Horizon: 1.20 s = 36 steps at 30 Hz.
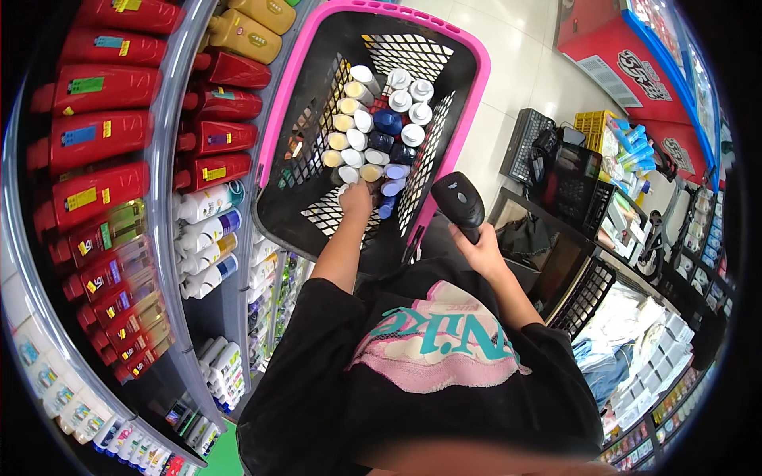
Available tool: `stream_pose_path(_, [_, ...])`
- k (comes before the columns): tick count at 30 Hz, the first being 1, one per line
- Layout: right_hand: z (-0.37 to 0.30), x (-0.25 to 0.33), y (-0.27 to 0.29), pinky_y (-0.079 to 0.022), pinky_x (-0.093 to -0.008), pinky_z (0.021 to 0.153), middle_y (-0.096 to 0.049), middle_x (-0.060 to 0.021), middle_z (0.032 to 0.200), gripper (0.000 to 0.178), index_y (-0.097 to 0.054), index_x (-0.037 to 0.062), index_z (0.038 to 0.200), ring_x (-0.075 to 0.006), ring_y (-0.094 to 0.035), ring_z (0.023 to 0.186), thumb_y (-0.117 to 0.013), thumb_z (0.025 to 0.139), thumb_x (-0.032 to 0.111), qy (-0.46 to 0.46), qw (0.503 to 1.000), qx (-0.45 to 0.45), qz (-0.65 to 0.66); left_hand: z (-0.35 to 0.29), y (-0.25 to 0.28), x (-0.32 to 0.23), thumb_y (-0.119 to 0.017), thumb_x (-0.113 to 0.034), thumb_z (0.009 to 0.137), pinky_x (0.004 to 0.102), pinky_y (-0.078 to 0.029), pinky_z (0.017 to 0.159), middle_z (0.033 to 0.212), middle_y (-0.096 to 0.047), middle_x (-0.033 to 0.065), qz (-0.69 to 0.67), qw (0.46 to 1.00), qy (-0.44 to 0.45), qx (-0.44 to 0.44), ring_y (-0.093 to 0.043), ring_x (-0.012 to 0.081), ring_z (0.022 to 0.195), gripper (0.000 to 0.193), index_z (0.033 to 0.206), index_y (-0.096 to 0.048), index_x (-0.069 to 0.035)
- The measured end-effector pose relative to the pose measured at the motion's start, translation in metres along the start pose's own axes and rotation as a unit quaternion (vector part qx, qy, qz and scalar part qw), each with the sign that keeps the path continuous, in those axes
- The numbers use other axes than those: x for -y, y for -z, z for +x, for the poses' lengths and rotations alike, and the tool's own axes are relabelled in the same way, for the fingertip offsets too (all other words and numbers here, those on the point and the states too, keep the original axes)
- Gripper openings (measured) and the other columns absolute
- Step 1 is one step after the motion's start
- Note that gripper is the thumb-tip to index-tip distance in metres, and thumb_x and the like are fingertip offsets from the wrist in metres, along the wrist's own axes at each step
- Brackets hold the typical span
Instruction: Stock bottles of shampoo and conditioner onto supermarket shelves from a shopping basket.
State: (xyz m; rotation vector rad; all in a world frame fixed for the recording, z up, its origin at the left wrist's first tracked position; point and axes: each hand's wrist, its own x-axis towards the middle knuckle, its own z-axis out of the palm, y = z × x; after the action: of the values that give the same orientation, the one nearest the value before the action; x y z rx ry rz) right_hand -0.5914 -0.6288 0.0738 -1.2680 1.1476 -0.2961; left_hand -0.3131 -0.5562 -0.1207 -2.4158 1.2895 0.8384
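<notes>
A black plastic basket with a pink rim (477, 103) holds upright bottles with white, cream, dark blue and lilac caps. My left hand (355, 198) reaches into its near end, fingers closed at a white-capped bottle (344, 190); most of that bottle is hidden by the hand and its neighbours. On the right, outside the basket, my right hand (479, 252) is wrapped round the handle of a black handheld barcode scanner (460, 205). The scanner's head is raised beside the basket's near right corner.
Shelves on the left carry red bottles (99, 139), gold bottles (252, 36) and white bottles (210, 202). To the right are black crates (528, 135), a yellow basket (591, 123) and a counter with white packages (635, 317). A red box (627, 63) stands at the far right.
</notes>
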Motion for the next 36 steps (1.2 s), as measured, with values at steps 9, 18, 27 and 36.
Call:
stream_pose_path(9, [-0.004,-0.01,0.009,-0.049,-0.0297,0.077,-0.067,-0.0021,0.086,0.017,-0.068,0.0009,0.103,-0.01,-0.058,0.081,-0.068,0.089,0.011,-0.042,0.999,0.01,0.016,0.02,-0.021,0.01,-0.077,-0.035,0.08,0.0416,-0.056,0.078,0.094,-0.073,0.0121,0.035,0.998,-0.045,0.013,-0.071,0.0301,0.091,0.031,0.096,-0.071,-0.009])
stream_pose_path(18, [0.021,0.008,0.003,-0.049,-0.0296,0.076,-0.067,-0.0021,0.086,0.018,-0.067,0.0006,0.105,-0.0098,-0.057,0.081,-0.068,0.09,0.011,0.037,0.997,0.063,0.006,-0.062,0.101,0.028,-0.08,-0.039,0.074,0.0431,-0.056,0.077,0.089,-0.073,0.0137,-0.044,0.998,-0.037,-0.038,-0.072,0.0306,0.086,0.038,0.095,-0.074,-0.007])
stream_pose_path(27, [0.049,0.016,-0.042,-0.042,-0.0252,0.057,-0.06,0.002,0.07,0.017,-0.065,0.0003,0.092,-0.007,-0.053,0.063,-0.07,0.09,0.017,0.115,0.987,0.109,-0.005,-0.22,0.152,0.101,-0.085,-0.021,0.078,0.0314,-0.057,0.081,0.097,-0.074,0.0101,-0.517,0.803,-0.005,-0.298,-0.071,0.0156,0.09,0.044,0.116,-0.07,-0.006])
stream_pose_path(36, [0.018,0.046,-0.105,-0.034,-0.0246,0.043,-0.051,0.0022,0.058,0.017,-0.06,0.0034,0.086,-0.0061,-0.046,0.047,-0.066,0.095,0.017,0.17,0.969,0.176,-0.04,-0.384,0.185,0.17,-0.07,0.002,0.088,0.0314,-0.052,0.096,0.123,-0.065,0.0119,-0.573,0.636,0.024,-0.516,-0.062,0.0165,0.113,0.04,0.126,-0.059,0.001])
